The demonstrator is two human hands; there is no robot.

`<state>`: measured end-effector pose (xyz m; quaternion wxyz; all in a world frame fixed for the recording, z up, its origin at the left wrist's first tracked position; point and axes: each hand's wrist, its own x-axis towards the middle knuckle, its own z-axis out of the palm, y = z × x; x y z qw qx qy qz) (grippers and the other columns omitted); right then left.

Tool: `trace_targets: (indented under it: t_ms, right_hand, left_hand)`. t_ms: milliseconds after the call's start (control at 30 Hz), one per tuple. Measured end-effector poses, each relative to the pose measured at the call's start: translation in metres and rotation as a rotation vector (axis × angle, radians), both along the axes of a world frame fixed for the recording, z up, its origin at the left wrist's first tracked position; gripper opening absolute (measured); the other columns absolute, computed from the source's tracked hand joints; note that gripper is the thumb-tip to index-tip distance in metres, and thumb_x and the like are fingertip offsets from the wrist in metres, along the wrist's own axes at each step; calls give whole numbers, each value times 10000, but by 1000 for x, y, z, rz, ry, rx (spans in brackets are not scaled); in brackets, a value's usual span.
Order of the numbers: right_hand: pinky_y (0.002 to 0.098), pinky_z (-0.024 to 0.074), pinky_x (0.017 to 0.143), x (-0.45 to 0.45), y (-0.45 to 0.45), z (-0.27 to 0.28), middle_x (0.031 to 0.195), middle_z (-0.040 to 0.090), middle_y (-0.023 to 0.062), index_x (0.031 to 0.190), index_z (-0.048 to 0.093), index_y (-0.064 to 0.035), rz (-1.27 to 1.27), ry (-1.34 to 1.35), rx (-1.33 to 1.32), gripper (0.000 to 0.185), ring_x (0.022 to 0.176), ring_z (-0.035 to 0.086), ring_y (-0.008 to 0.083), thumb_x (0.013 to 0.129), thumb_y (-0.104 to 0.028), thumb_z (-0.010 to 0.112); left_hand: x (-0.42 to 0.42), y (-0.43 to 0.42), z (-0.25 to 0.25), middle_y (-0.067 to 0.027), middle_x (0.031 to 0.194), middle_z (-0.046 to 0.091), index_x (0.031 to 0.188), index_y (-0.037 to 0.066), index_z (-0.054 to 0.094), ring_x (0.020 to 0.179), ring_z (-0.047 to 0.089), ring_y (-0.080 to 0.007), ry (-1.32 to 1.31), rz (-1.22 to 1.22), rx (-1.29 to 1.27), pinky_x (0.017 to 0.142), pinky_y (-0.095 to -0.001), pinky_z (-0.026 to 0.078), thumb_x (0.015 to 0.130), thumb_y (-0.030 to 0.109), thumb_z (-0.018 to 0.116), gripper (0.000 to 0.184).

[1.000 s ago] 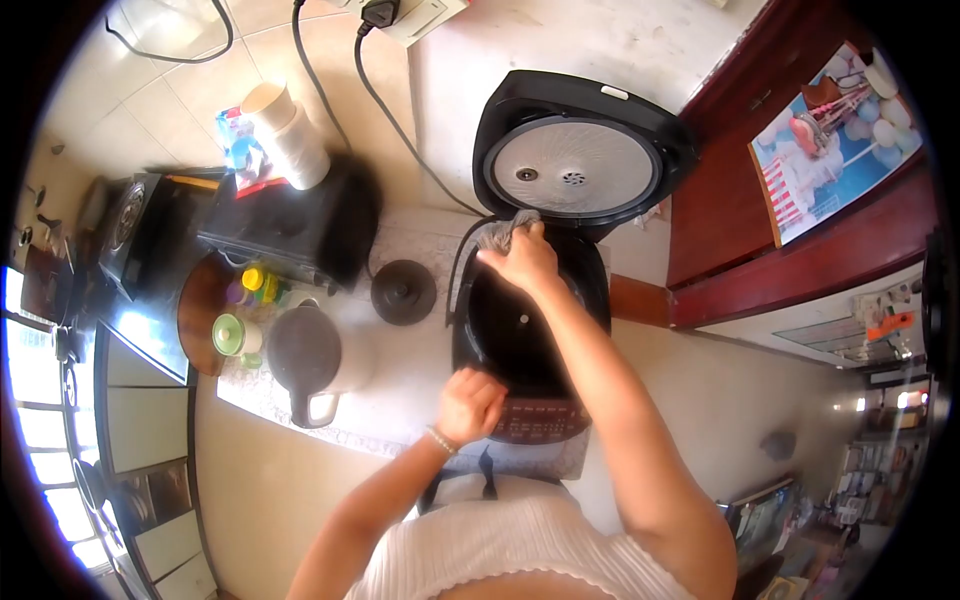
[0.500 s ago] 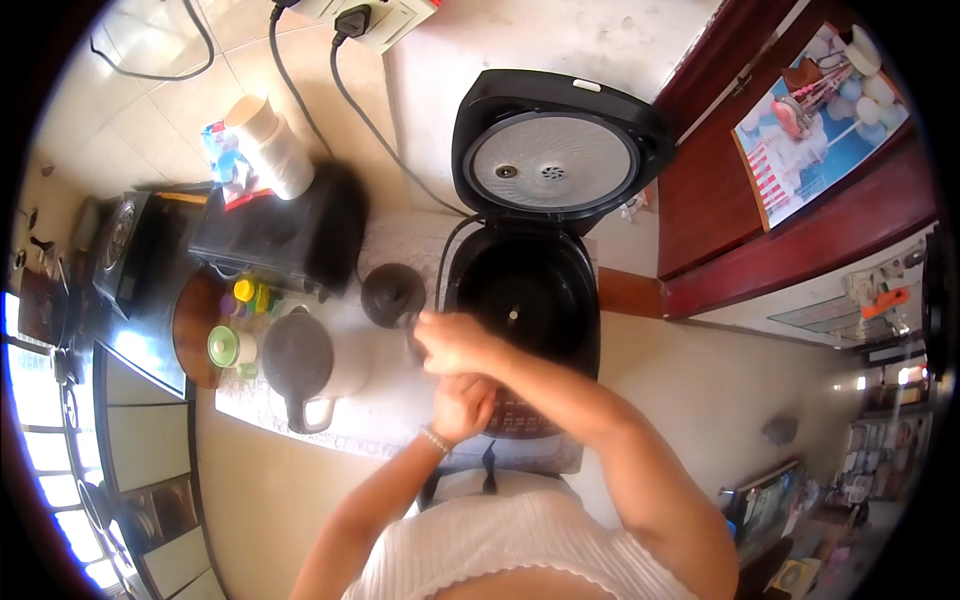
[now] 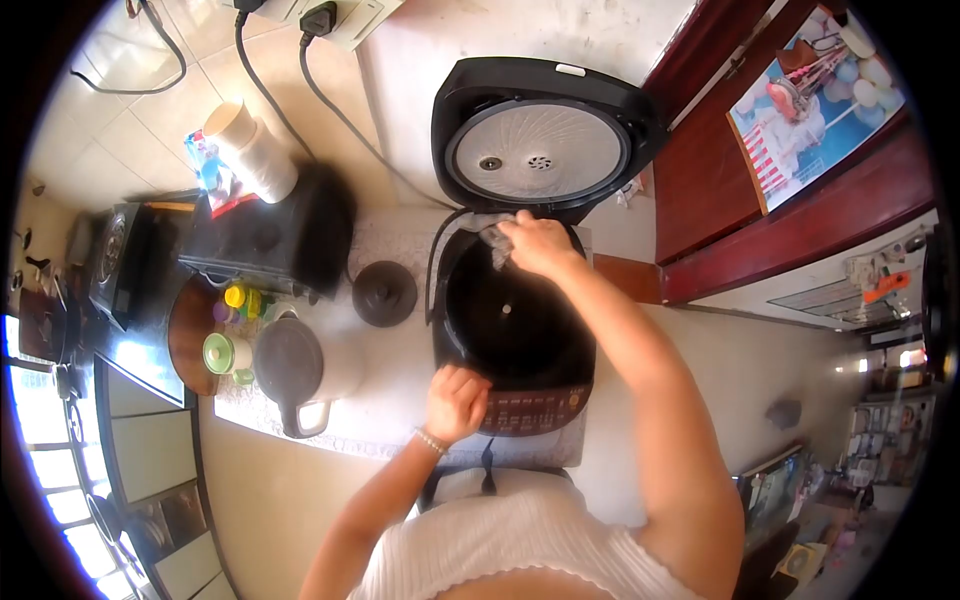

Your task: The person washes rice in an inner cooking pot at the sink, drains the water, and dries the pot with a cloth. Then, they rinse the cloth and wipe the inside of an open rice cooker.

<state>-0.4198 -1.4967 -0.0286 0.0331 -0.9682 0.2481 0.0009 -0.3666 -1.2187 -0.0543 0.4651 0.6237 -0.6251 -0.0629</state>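
Note:
A black rice cooker (image 3: 575, 345) stands on the counter with its lid (image 3: 648, 110) raised, showing a silvery inner plate. Inside is a dark cavity with a small light spot at the bottom. My right hand (image 3: 540, 243) is closed on a grey cloth (image 3: 497, 240), which touches the cooker's back rim near the hinge. At the front left edge of the cooker, beside the button panel (image 3: 530, 412), my left hand (image 3: 458, 402) is closed, its curled fingers against the rim.
Left of the cooker lie a round dark lid (image 3: 384, 293) and a jug with a grey lid (image 3: 287, 360). A green-lidded cup (image 3: 221, 352) and small bottles are further left. Behind them, a black box (image 3: 270, 235) carries stacked paper cups (image 3: 262, 165). Power cords (image 3: 375, 160) run to the wall.
My right hand has moved from the cooker's left side to its back rim, taking the grey cloth along. My left hand stays at the front edge. The view has shifted slightly.

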Motion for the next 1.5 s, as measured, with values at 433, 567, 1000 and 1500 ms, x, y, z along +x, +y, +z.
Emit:
trace_targets:
  t_ms: [433,567,1000,1500]
  right_hand:
    - [406,470,782,-160,27,73,972,574,131,952,607,-87,-478,362,134,285,904,586,299,713,-241,616]
    - [355,477,709,-101,26,53,956,538,103,1009,562,-100,-102,-254,47,295,889,569,287,735,-200,603]
    - [391,463,759,-58,88,-19,859,623,226,883,616,24,-15,231,1081,374,838,605,346,784,-318,504]
    - [325,444,653,-208,66,50,814,549,75,939,644,-104,-200,-249,769,252,771,567,217,693,-114,589]
  left_hand:
    - [0,0,0,-96,722,577,696,41,597,665,519,-263,10,-5,5,619,-355,425,670,14,547,63]
    - [0,0,-5,-100,716,565,699,39,596,666,510,-268,1,-10,22,615,-357,420,666,24,552,57]
    - [-5,4,-3,-134,929,566,815,29,586,869,508,-306,17,141,26,785,-385,393,743,93,504,127]
    - [0,32,-18,-172,1247,434,1030,44,561,1162,378,-357,92,296,242,979,-442,275,864,322,447,344]
